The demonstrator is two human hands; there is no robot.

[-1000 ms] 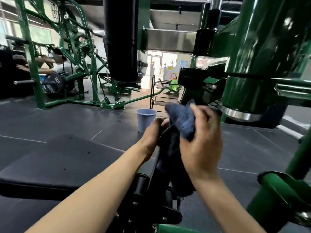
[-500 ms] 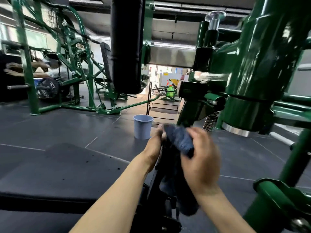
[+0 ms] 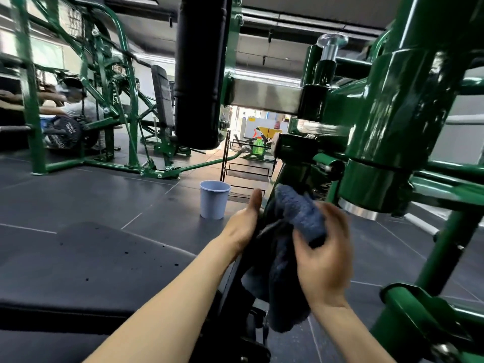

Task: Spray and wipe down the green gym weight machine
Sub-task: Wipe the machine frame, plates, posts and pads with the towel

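The green weight machine [image 3: 387,121] fills the right side, with thick glossy tubes and a chrome knob on top. My right hand [image 3: 323,260] grips a dark blue cloth [image 3: 298,216] and presses it against a dark slanted bar of the machine at centre. The cloth's loose end hangs down below my palm. My left hand [image 3: 243,226] wraps round the left side of the same bar, thumb pointing up; its fingers are hidden behind the bar. A green spray bottle [image 3: 258,145] stands far back on the floor.
A light blue bucket [image 3: 214,199] stands on the dark floor tiles just beyond my left hand. A black padded seat [image 3: 78,273] lies at lower left and a black roller pad [image 3: 200,74] hangs above. Another green machine [image 3: 86,100] with a person at it stands at the left.
My right hand has slid the cloth down and then a little back up along the bar. The view has tilted upward, showing more of the machine's top. My left hand stays on the bar.
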